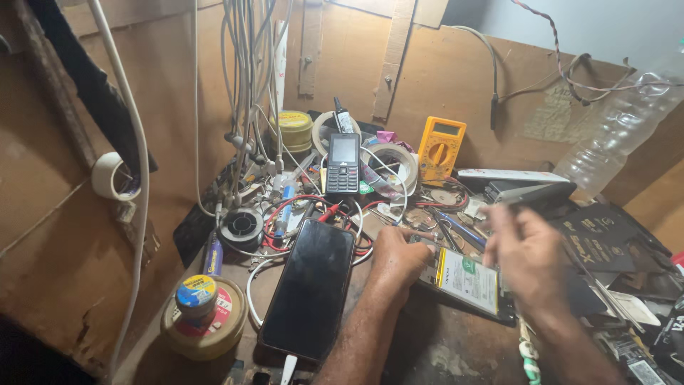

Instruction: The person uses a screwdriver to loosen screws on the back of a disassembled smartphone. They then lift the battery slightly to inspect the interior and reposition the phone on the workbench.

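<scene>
head view: left hand (396, 262) fingers pressed on opened phone (467, 283), blurred right hand (527, 257) loosely open above it

Left hand (396, 260) pressed down, right hand (526, 258) raised, blurred.

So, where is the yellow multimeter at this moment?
In the head view, the yellow multimeter leans against the back board, right of centre, just right of the white tape roll and beyond the opened phone.

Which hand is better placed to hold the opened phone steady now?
Probably the left hand: it already rests on the opened phone, beside the battery. The right hand is blurred and seems raised above it.
</scene>
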### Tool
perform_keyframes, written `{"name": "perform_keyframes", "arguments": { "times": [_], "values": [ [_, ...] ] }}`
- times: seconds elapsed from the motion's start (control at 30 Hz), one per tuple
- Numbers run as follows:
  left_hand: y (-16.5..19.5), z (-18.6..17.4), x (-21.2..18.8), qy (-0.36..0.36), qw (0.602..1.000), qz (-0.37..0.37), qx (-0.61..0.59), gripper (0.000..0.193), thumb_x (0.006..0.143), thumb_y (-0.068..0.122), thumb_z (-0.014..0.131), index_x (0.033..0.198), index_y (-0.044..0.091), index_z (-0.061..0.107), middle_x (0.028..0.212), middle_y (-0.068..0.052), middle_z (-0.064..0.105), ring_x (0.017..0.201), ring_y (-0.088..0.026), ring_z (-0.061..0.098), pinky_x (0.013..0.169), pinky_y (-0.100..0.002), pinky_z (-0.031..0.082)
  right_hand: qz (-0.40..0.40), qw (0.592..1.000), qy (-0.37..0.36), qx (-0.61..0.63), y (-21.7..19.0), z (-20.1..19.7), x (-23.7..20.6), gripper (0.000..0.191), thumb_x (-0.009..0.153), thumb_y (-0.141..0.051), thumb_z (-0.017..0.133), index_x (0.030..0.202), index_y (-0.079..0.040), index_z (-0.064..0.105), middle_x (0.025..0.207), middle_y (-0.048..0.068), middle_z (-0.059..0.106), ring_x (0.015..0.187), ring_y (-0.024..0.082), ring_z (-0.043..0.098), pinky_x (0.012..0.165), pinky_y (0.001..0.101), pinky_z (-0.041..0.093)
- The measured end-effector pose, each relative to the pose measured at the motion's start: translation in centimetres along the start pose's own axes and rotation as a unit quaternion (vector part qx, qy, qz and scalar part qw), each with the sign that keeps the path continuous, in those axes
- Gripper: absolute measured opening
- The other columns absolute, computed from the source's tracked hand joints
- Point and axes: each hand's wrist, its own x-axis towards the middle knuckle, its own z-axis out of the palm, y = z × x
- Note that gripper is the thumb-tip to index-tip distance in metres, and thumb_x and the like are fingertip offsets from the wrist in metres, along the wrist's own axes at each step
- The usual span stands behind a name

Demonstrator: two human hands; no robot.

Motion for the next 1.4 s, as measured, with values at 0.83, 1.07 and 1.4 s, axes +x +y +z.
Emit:
{"name": "perform_keyframes", "arguments": {
  "times": [0.83, 1.07, 1.4],
  "values": [
    [0.7, -0.5, -0.4, 0.016, 1.0, -0.002, -0.001, 0.025, 0.076, 0.005, 0.074, 0.1, 0.001, 0.081, 0.08, -0.012, 0.077, 0.068, -0.015, 0.07, 0.061, -0.031, 0.054, -0.168, 0.978, 0.026, 0.12, -1.2, 2.5, -3.3, 0.052, 0.096, 0.008, 0.057, 0.139, 0.004, 0.027, 0.109, 0.026, 0.065, 0.097, 0.03, 0.075, 0.086, 0.0379, 0.064],
    [1.1, -0.5, -0.5, 0.017, 0.999, -0.027, 0.012, 0.025, 0.076, 0.006, 0.074, 0.1, 0.002, 0.08, 0.083, -0.013, 0.077, 0.071, -0.016, 0.072, 0.063, -0.031, 0.056, -0.154, 0.98, 0.013, 0.127, -0.8, 2.6, -3.3, 0.048, 0.096, 0.009, 0.051, 0.135, 0.003, 0.024, 0.11, 0.025, 0.064, 0.099, 0.029, 0.074, 0.087, 0.0364, 0.065],
    [0.7, -0.5, -0.4, 0.011, 1.0, -0.01, -0.017, 0.025, 0.075, 0.004, 0.073, 0.099, 0.0, 0.08, 0.084, -0.013, 0.077, 0.074, -0.017, 0.073, 0.066, -0.031, 0.057, -0.152, 0.982, 0.018, 0.111, -0.7, 2.6, -3.5, 0.047, 0.097, 0.009, 0.052, 0.135, 0.003, 0.025, 0.111, 0.025, 0.064, 0.1, 0.029, 0.073, 0.086, 0.0358, 0.061]
  ]
}}
